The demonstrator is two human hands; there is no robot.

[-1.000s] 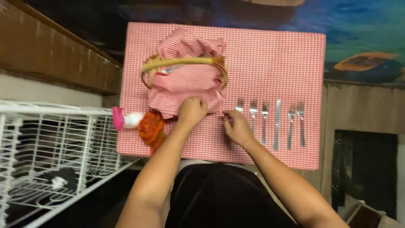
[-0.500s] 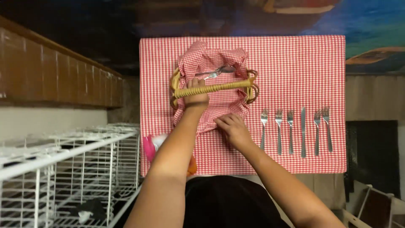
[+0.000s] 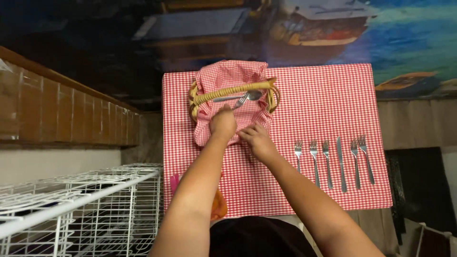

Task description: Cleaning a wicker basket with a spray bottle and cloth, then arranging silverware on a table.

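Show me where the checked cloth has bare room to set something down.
Bare: the cloth between the basket and the far right edge, above the cutlery row; also the near strip between the forearms. Crowded: the basket's front, where left hand and right hand work.

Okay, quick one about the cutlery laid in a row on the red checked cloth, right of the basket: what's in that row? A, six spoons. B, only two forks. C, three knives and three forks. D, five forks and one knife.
D: the row of silver metal cutlery on the red-and-white checked cloth shows three forks, one straight-bladed knife, then two more forks.
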